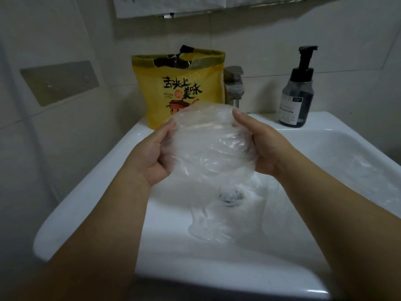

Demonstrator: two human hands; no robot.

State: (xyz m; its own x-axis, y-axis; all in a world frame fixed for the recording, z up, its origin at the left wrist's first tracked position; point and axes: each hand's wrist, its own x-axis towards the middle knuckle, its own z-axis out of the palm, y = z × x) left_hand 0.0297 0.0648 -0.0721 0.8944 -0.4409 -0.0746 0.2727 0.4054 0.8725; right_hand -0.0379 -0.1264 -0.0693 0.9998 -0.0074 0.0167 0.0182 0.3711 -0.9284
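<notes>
Film (208, 144), thin, clear and crinkled, is bulging into a rounded, glossy pouch between two hands. The left hand (152, 153) is pinching one edge, thumb in front and fingers curled behind. The right hand (264, 146) is clamping the opposite edge, thumb lying across the top. Directly under the grip, a smooth white sink (86, 192) is showing its round metal drain (231, 197). Beyond the grip, a yellow printed bag (180, 88), a steel faucet (234, 85) and a dark pump bottle (297, 90) are standing.
</notes>
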